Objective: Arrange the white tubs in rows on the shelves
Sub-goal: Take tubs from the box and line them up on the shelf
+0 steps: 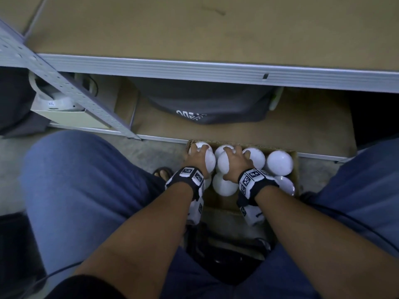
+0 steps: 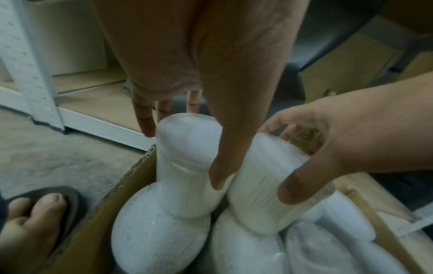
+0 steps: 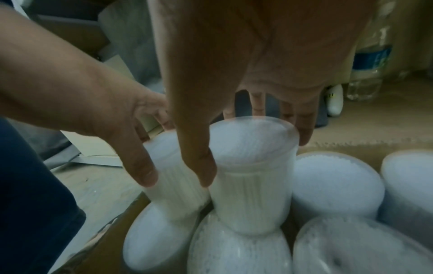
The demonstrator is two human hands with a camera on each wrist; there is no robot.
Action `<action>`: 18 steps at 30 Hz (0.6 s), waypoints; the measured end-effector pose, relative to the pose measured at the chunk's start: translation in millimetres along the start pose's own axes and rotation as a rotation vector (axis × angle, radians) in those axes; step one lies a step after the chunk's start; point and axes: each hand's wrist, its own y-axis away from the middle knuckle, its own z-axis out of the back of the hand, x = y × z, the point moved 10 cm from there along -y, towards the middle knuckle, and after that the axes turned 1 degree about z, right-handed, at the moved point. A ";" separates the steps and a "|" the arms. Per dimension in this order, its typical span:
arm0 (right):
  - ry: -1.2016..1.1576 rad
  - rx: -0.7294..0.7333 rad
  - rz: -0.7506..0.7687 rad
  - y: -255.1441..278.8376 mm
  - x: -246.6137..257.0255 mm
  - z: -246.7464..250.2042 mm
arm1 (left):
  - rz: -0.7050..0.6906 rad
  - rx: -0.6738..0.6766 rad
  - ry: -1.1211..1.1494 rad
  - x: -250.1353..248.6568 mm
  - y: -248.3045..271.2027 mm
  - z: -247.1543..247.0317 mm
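Observation:
A cardboard box [image 1: 295, 169] on the floor holds several white tubs [image 1: 279, 162] standing upright. My left hand [image 1: 197, 155] grips one tub [image 1: 209, 161] at the box's left end, thumb on its near side and fingers [image 2: 145, 120] over its far side. My right hand [image 1: 235, 160] grips the tub beside it [image 1: 224, 165] in the same way. Both gripped tubs [image 2: 187, 157] [image 3: 253, 176] stand higher than the tubs around them. In the wrist views they look to be partly out of the box, side by side.
A bare brown shelf board [image 1: 216, 29] with a grey metal front rail lies above. The lowest shelf carries a dark bag [image 1: 205, 104] and a cream box of tape rolls [image 1: 60, 106]. A perforated upright [image 1: 64, 83] slants at the left. My sandalled foot [image 1: 163, 172] is beside the box.

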 end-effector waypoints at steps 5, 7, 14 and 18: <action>0.014 0.015 0.031 11.0 2.2 25.6 | -0.021 -0.027 0.070 -10.6 11.2 12.8; 0.034 0.012 0.033 17.0 3.5 38.9 | -0.044 -0.022 0.086 -16.7 15.9 23.2; 0.001 -0.082 0.048 56.1 10.8 102.9 | -0.182 -0.106 0.014 -43.7 49.2 87.4; -0.006 -0.188 0.092 94.0 12.3 147.5 | -0.251 -0.154 -0.030 -60.2 75.1 129.4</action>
